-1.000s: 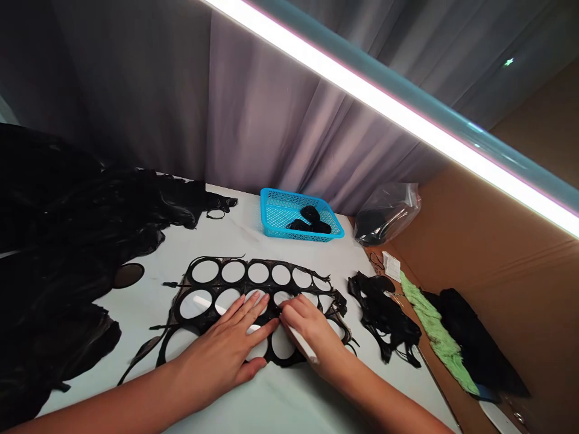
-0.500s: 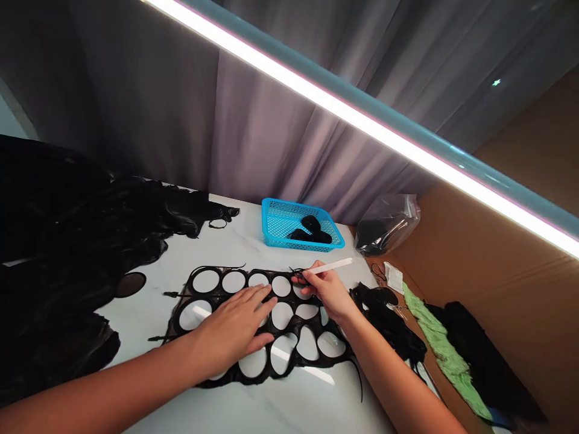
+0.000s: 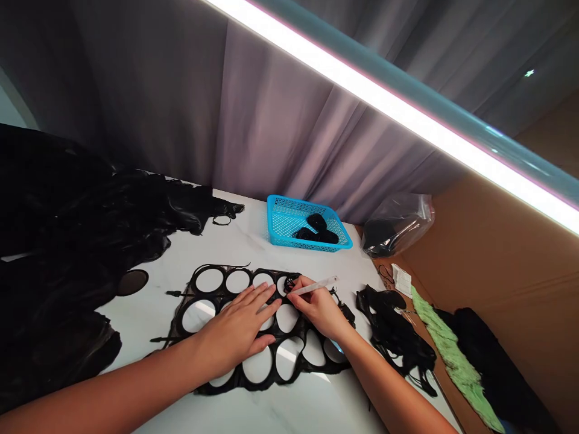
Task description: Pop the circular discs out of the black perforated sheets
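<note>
A black sheet with rows of round cut-outs [image 3: 297,333] lies flat on the white table, its edges uneven. My left hand [image 3: 246,319] rests open on the sheet, fingers spread and palm down. My right hand [image 3: 319,304] is closed in a pinch on a slim, flat white tool [image 3: 322,284], whose outer end points up to the right. Thin black strands [image 3: 290,283] bunch at the right fingertips, over a hole in the top row. The tool's working end is hidden by the fingers.
A blue basket [image 3: 270,223] holding black bundles stands behind the sheet. Black material [image 3: 90,205] is heaped left, beside a dark disc [image 3: 132,282]. Right are black scraps [image 3: 391,322], a plastic bag [image 3: 398,226] and green cloth [image 3: 446,352]. A lit tube [image 3: 344,72] crosses overhead.
My right hand has moved left along the top row with the white tool, bringing the strands nearer my left hand. My left hand stays on the sheet. The view has shifted slightly.
</note>
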`<state>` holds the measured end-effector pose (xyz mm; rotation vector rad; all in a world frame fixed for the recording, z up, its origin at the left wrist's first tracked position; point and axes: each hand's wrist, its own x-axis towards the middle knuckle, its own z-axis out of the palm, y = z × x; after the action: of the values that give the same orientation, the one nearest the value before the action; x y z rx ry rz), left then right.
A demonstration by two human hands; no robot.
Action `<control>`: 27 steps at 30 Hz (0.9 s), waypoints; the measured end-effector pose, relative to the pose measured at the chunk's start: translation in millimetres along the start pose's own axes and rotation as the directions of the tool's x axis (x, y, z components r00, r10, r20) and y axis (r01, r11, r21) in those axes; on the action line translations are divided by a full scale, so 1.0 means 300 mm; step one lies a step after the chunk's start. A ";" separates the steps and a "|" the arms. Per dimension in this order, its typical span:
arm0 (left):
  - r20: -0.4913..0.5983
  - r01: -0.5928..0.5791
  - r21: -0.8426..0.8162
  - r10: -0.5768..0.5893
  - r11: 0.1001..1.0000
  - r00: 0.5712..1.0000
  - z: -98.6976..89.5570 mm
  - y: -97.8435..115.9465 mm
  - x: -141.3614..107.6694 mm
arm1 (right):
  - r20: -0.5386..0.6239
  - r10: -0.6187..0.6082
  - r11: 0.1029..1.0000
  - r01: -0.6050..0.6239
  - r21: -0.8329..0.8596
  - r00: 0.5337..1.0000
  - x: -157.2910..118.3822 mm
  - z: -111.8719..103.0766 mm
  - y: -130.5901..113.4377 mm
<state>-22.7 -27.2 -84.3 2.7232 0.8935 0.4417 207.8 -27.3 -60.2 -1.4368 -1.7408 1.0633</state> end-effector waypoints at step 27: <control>-0.009 0.061 0.039 -0.061 0.997 0.998 -0.064 -0.003 -0.003 | -0.350 0.204 0.945 -0.091 0.314 0.914 0.079 -0.163 0.005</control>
<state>-30.8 -24.5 -66.9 2.7228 0.9945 0.4268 245.9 5.2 -38.9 -1.4845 -1.1629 0.9913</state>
